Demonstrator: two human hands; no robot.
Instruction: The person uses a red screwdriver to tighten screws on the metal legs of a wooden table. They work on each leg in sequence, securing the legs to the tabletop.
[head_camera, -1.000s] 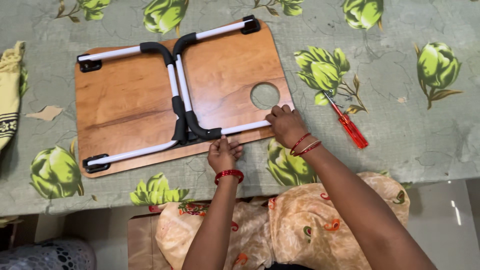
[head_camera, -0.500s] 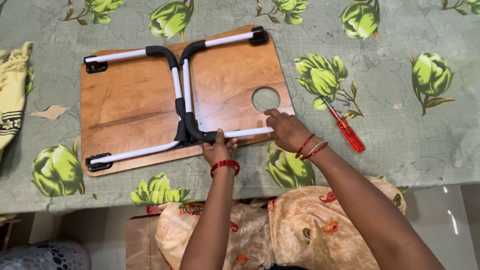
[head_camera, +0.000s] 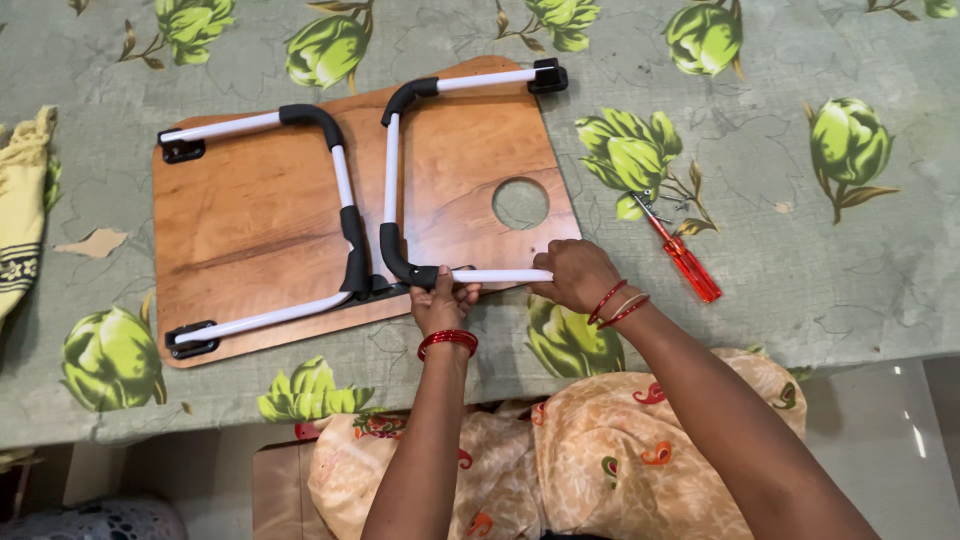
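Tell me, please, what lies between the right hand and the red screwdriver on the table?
In the head view nothing lies between the right hand and the red screwdriver: only bare flowered tablecloth, with part of a green flower print.

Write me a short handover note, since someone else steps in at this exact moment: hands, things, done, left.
Left hand: gripping the black corner bend of the right-side white U-shaped metal leg.
Right hand: closed over the near end of that leg's white tube at the board's edge.
Brown wooden board with a round hole lies underside up on the green floral tablecloth.
Left-side white leg lies folded flat, both ends in black brackets.
Red-handled screwdriver lies untouched right of the board.
Left: whether the near end is fastened is hidden under the right hand.
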